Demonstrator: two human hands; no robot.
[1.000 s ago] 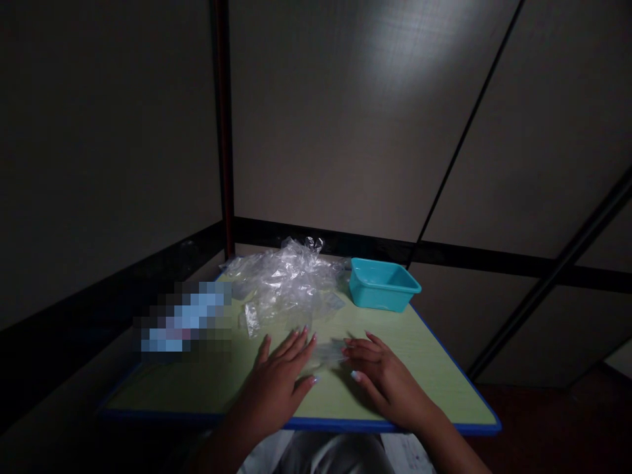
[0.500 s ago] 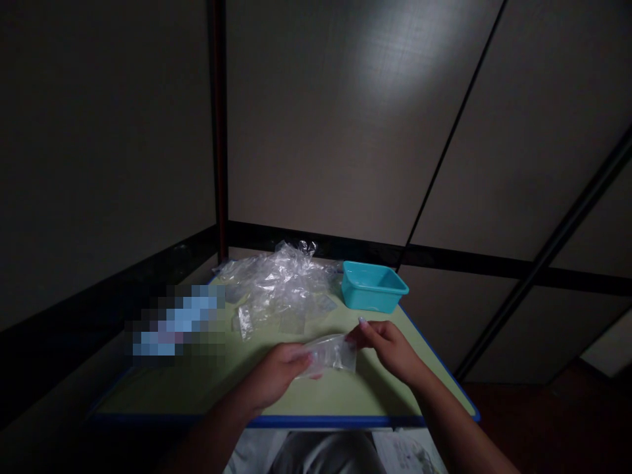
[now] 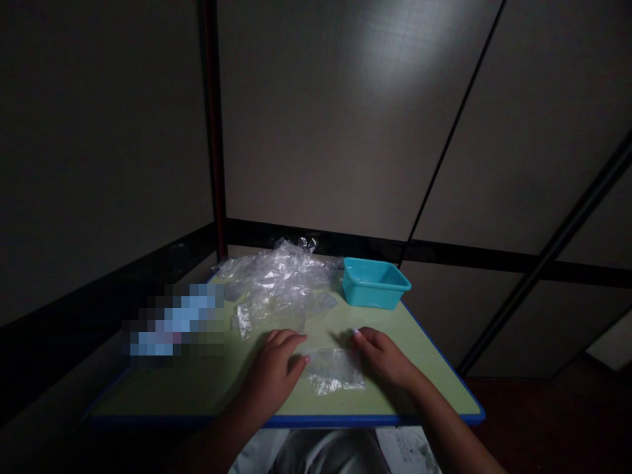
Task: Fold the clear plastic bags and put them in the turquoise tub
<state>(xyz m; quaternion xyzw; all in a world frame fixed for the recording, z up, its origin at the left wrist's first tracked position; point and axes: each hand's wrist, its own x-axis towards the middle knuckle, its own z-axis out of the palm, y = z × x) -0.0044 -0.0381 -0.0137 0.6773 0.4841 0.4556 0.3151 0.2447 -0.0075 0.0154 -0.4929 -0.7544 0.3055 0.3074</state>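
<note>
A small clear plastic bag (image 3: pixel 336 372) lies flat and crinkled on the table in front of me. My left hand (image 3: pixel 277 365) is open at the bag's left end, thumb and fingers apart and holding nothing. At the bag's upper right corner is my right hand (image 3: pixel 384 357), its fingers curled in and its thumb close against the index finger. Whatever it may pinch is hidden. Behind my hands spreads a loose heap of clear plastic bags (image 3: pixel 284 280).
A turquoise plastic basin (image 3: pixel 374 296) stands at the back right of the pale green table (image 3: pixel 419 388), which has a blue edge. A blurred-out light blue item (image 3: pixel 180 319) is on the left. Panelled walls (image 3: pixel 316 131) close in behind and at the left.
The bag has gone from between my hands down onto the tabletop. My left hand has let go of it and opened, shifting slightly left. My right hand has lowered slightly.
</note>
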